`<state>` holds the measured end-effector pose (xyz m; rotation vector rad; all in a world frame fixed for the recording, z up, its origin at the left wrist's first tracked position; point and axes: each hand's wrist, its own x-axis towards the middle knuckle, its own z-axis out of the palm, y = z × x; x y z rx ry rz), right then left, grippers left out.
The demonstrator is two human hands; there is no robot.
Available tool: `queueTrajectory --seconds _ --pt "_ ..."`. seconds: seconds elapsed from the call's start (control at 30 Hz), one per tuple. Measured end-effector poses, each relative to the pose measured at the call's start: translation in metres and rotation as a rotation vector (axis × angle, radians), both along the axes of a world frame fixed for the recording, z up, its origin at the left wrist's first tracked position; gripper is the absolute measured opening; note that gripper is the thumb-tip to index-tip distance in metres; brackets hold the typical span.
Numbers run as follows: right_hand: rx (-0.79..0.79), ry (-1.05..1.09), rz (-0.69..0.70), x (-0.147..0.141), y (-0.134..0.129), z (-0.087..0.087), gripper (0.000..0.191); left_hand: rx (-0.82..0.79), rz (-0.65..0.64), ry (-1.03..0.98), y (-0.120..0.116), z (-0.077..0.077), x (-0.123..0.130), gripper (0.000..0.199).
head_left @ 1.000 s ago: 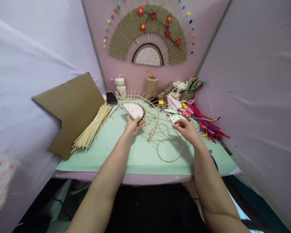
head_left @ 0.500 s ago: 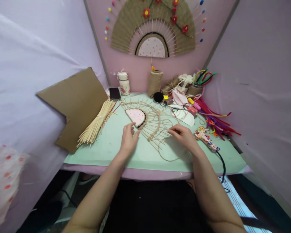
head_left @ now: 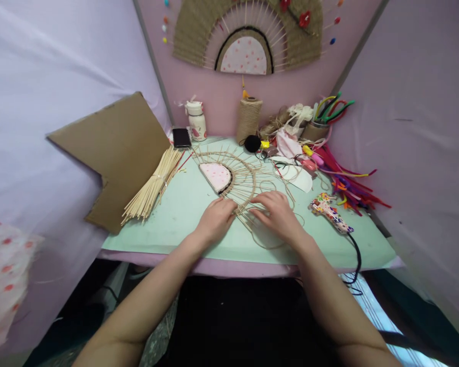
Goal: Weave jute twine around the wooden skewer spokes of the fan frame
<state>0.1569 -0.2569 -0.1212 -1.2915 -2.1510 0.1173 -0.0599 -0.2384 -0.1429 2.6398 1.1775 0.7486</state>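
A fan-shaped frame of thin sticks (head_left: 245, 178) lies on the green tabletop, with twine woven in an arc across the sticks. At its inner edge sits a pink spotted half-disc (head_left: 216, 176) with a dark rim. My left hand (head_left: 217, 220) rests at the near end of the frame, fingers closed on the lower sticks. My right hand (head_left: 276, 214) is just right of the frame's near end, thumb and fingers apart beside the twine. Loose twine (head_left: 265, 246) loops on the table under and around my right hand.
Left are bundled sticks (head_left: 153, 186) and cardboard (head_left: 118, 153). Behind stand a bottle (head_left: 197, 122), a phone (head_left: 181, 137) and a twine spool (head_left: 249, 120). At right lie a patterned glue gun (head_left: 331, 214) with a black cord, and pipe cleaners (head_left: 352, 183). A finished fan (head_left: 191, 38) hangs behind.
My left hand has moved right onto the frame's near sticks. My right hand has shifted left towards it, and its fingers have opened from a pinch. The view has tilted down slightly.
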Motion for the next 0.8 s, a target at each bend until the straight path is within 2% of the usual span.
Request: queueTrajectory --seconds 0.1,0.27,0.47,0.67,0.8 --pt "-0.035 -0.111 0.0 -0.01 0.004 -0.009 0.008 0.043 -0.088 0.047 0.006 0.001 -0.002 0.009" --pt "-0.067 -0.117 -0.008 -0.009 0.008 -0.018 0.013 0.101 -0.173 0.066 0.013 -0.001 -0.002 0.016" --pt "-0.084 0.038 -0.034 -0.008 0.011 -0.023 0.011 0.131 -0.158 0.147 0.013 -0.002 -0.001 0.023" --pt "-0.106 0.261 -0.033 -0.01 0.016 -0.028 0.013 0.088 -0.142 0.062 0.012 -0.006 -0.005 0.013" --pt "-0.109 0.309 -0.038 -0.012 0.017 -0.025 0.014 0.071 -0.14 0.067 0.015 -0.005 -0.005 0.011"
